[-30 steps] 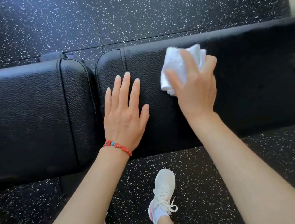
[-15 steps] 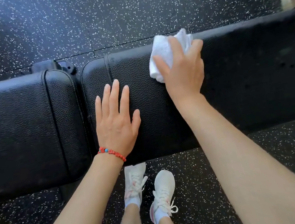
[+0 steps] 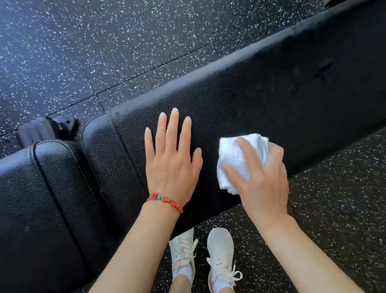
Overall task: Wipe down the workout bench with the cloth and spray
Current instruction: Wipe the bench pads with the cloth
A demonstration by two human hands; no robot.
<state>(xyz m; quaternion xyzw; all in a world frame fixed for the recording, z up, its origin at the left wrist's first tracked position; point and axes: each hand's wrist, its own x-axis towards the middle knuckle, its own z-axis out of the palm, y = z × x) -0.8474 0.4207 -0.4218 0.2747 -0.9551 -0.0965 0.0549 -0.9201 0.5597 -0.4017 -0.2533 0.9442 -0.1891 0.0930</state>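
The workout bench (image 3: 294,103) runs across my view from lower left to upper right, its long axis rising toward the right; it is two black pads of pebbled, leather-like vinyl with stitched seams, a shorter seat pad (image 3: 19,213) on my left and the long back pad on my right, parted by a narrow gap. The unwiped length of the long pad lies to the right of both my hands and away up its axis, so my right hand is the nearer one to it, and I judge the next stroke should travel rightward along that axis. Beneath lies dark rubber floor (image 3: 116,31) flecked with white. My left hand (image 3: 173,170) rests flat and open on the long pad near the gap, fingers spread, gripping nothing, apparently bracing. My right hand (image 3: 261,181) is closed around the cloth (image 3: 237,156), pressing it against the pad at its near edge, just beside my left hand. The cloth is white, soft, terry-like, bunched into a rough wad. A few darker blotches show on the pad further right; whether damp or worn I cannot tell. No spray bottle is in view. A red beaded bracelet (image 3: 164,201) sits on my left wrist.
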